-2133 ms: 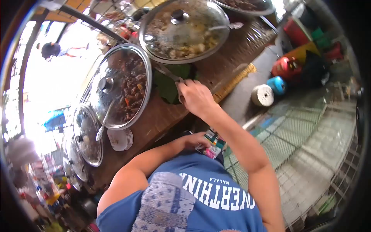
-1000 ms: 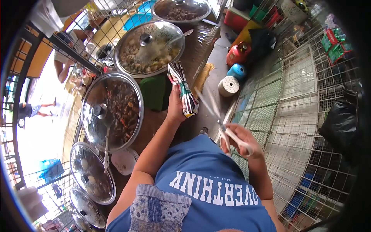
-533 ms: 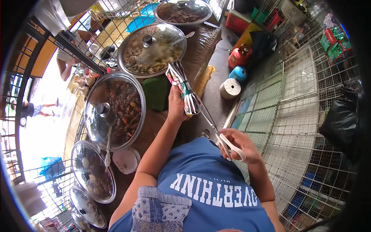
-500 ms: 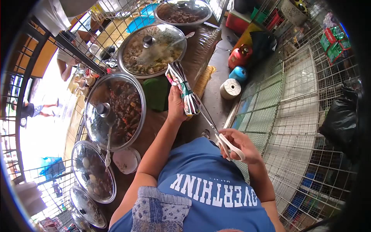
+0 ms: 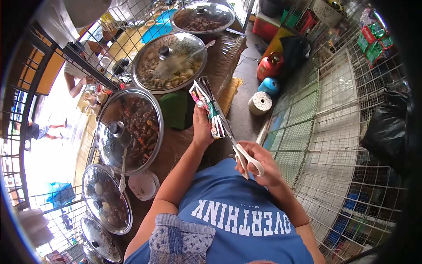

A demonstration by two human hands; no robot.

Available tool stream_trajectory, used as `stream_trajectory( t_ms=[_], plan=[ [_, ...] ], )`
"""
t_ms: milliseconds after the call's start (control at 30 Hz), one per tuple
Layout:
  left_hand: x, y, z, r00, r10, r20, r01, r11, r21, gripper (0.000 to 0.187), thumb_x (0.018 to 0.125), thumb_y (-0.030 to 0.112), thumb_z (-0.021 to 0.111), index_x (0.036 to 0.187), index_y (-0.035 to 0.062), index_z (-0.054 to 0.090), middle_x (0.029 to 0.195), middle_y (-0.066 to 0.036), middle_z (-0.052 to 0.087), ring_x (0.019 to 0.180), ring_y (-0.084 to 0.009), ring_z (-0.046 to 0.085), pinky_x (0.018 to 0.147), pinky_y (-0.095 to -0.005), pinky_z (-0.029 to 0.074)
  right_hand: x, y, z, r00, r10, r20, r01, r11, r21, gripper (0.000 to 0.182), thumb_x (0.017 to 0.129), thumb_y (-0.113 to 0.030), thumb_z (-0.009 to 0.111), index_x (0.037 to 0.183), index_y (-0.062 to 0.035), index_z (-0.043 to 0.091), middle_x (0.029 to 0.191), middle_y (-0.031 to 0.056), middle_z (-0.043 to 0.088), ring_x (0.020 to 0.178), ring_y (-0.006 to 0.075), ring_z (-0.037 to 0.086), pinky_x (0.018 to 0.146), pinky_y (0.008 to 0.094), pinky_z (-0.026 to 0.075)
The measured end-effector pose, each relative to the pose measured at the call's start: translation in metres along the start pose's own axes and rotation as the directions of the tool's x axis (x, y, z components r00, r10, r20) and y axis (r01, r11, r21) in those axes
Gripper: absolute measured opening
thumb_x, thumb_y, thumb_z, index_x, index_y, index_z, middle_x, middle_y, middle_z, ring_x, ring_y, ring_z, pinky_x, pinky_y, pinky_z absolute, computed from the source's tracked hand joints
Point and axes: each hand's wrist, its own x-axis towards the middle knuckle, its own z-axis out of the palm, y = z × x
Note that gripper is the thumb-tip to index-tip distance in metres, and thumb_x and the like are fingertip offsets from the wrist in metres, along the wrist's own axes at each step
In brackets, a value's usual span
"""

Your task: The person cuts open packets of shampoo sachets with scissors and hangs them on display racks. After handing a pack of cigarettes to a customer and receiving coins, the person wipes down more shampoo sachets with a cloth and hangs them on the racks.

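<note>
My left hand (image 5: 202, 127) is wrapped round a narrow folded bundle of colourful printed sheets (image 5: 210, 110), with a dark band across its middle. In my right hand (image 5: 262, 166) are scissors with white handles (image 5: 248, 162), my fingers through the loops. The scissor blades point up and left and overlap the bundle's lower end, so their tips are hidden. Left of the bundle lies a green piece of material (image 5: 172, 110), beside a lidded pan of light-coloured food (image 5: 169, 61). A lidded pan of dark meat stew (image 5: 132, 132) sits nearer.
More lidded pans (image 5: 107, 198) line the counter, with a round pale container (image 5: 143, 185) beside them. A wire grille fence (image 5: 325, 149) runs along the right. On the floor stand a red gas cylinder (image 5: 269, 66), a blue one (image 5: 269, 86) and a white roll (image 5: 260, 103).
My right hand has moved left with the scissors, bringing the blades over the bundle's lower end. The bundle has shifted slightly down in view.
</note>
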Motion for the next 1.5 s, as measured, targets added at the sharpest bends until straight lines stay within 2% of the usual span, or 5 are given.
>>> stream_trajectory(
  t_ms=[733, 933, 1167, 1367, 1500],
  plan=[
    [0.008, 0.002, 0.002, 0.997, 0.018, 0.077, -0.028, 0.992, 0.124, 0.046, 0.101, 0.054, 0.034, 0.114, 0.0113, 0.046, 0.080, -0.002, 0.056, 0.059, -0.0149, 0.063, 0.052, -0.0329, 0.058, 0.005, 0.007, 0.008, 0.991, -0.117, -0.061, 0.112, 0.991, -0.073, 0.059, 0.085, -0.010, 0.073, 0.136, 0.0012, 0.046, 0.090, 0.0045, 0.056, 0.074, 0.0093, 0.056, 0.063, 0.0212, 0.047],
    [0.021, -0.003, -0.002, 0.962, 0.226, 0.151, -0.253, 0.950, 0.185, 0.049, 0.099, 0.054, 0.039, 0.123, 0.0121, 0.044, 0.085, -0.002, 0.056, 0.057, -0.0143, 0.063, 0.049, -0.0329, 0.058, -0.001, 0.001, 0.014, 0.990, -0.133, -0.048, 0.132, 0.991, -0.028, 0.060, 0.084, -0.010, 0.074, 0.135, 0.0007, 0.046, 0.090, 0.0057, 0.057, 0.075, 0.0100, 0.057, 0.063, 0.0214, 0.048],
    [0.011, 0.009, -0.001, 0.975, 0.103, 0.195, -0.114, 0.993, 0.041, 0.043, 0.102, 0.043, 0.043, 0.126, 0.0082, 0.047, 0.098, 0.002, 0.060, 0.082, -0.0065, 0.058, 0.075, -0.0246, 0.051, -0.010, -0.019, 0.018, 0.930, -0.363, -0.054, 0.355, 0.928, -0.113, 0.077, 0.076, -0.019, 0.084, 0.138, -0.0004, 0.042, 0.092, 0.0068, 0.058, 0.081, 0.0128, 0.058, 0.073, 0.0252, 0.048],
    [-0.003, -0.023, -0.027, 0.961, -0.261, 0.087, 0.273, 0.946, -0.176, 0.074, 0.091, 0.073, 0.029, 0.131, 0.0121, 0.045, 0.097, -0.004, 0.060, 0.081, -0.0156, 0.063, 0.067, -0.0308, 0.055, 0.001, -0.046, 0.008, 0.824, -0.551, -0.132, 0.528, 0.831, -0.177, 0.097, 0.073, -0.036, 0.085, 0.146, -0.0016, 0.032, 0.102, 0.0099, 0.058, 0.090, 0.0167, 0.058, 0.084, 0.0316, 0.047],
    [-0.006, 0.020, 0.015, 0.925, -0.203, 0.322, 0.293, 0.919, -0.263, 0.051, 0.098, 0.051, 0.041, 0.126, 0.0090, 0.049, 0.103, -0.008, 0.064, 0.090, -0.0210, 0.067, 0.075, -0.0353, 0.057, 0.013, -0.027, -0.013, 0.846, -0.504, -0.174, 0.458, 0.854, -0.248, 0.092, 0.080, -0.023, 0.080, 0.150, -0.0023, 0.026, 0.112, 0.0128, 0.059, 0.093, 0.0159, 0.058, 0.085, 0.0313, 0.048]
  ],
)
